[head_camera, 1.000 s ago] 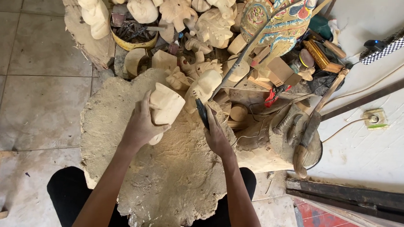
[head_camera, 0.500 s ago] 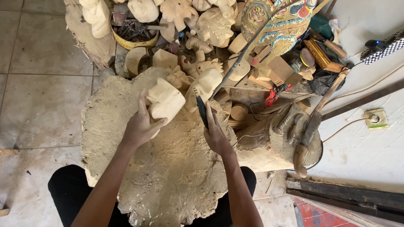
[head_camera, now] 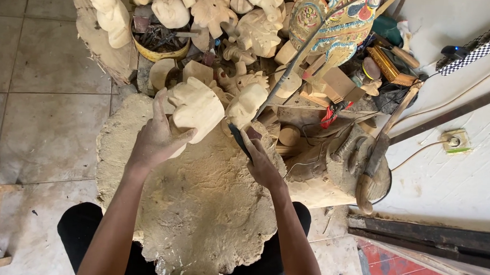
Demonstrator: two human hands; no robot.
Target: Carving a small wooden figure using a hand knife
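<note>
My left hand point(head_camera: 155, 139) grips a pale, rough-carved wooden piece point(head_camera: 197, 109) and holds it tilted over the far edge of a dusty, sawdust-covered slab point(head_camera: 195, 208). My right hand point(head_camera: 260, 160) is closed around a dark-handled carving tool point(head_camera: 239, 139), whose handle points up and left toward the wooden piece. The tool's tip is hidden by my fingers. Both forearms reach forward from my lap over the slab.
Several unpainted wooden carvings point(head_camera: 224, 11) are piled beyond the slab, with a painted colourful figure point(head_camera: 334, 24) and a long metal rod point(head_camera: 295, 61). A wooden mallet point(head_camera: 376, 162) lies on a stump at right. Tiled floor point(head_camera: 38, 85) lies left; a cable and wall socket point(head_camera: 453, 142) right.
My left hand has turned the wooden piece and lifted it slightly away from me. My right hand with the tool has shifted a little closer to it.
</note>
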